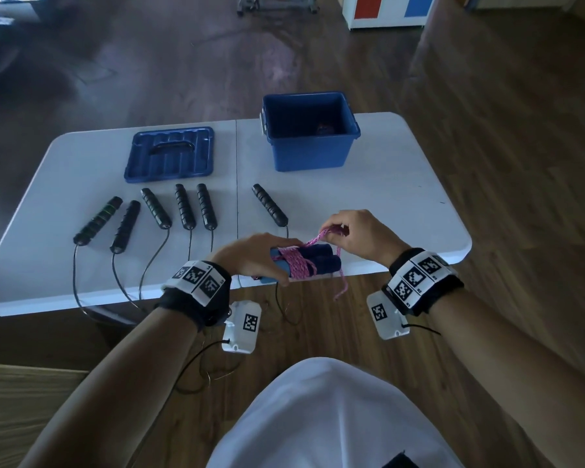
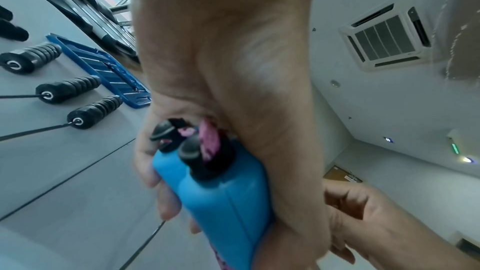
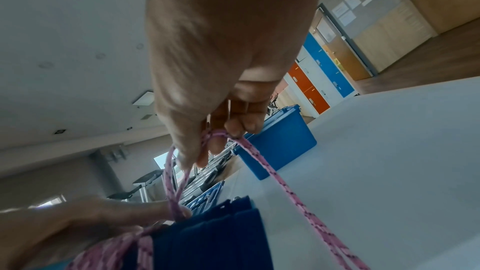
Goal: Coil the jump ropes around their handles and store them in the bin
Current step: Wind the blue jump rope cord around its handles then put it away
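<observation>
My left hand (image 1: 257,256) grips the pair of blue jump-rope handles (image 1: 318,261) side by side above the table's near edge; their black caps show in the left wrist view (image 2: 192,151). Pink rope (image 1: 299,266) is wound several times round the handles. My right hand (image 1: 353,236) pinches a loop of that pink rope (image 3: 215,137) just above and right of the handles, and a loose strand (image 1: 341,288) hangs below. The open blue bin (image 1: 309,133) stands at the back right of the table, with a dark object at its bottom.
Several black jump-rope handles (image 1: 183,206) lie in a row across the white table (image 1: 402,204), their thin cords trailing over the near edge to the floor. The blue bin lid (image 1: 169,153) lies flat at the back left. Wooden floor surrounds the table.
</observation>
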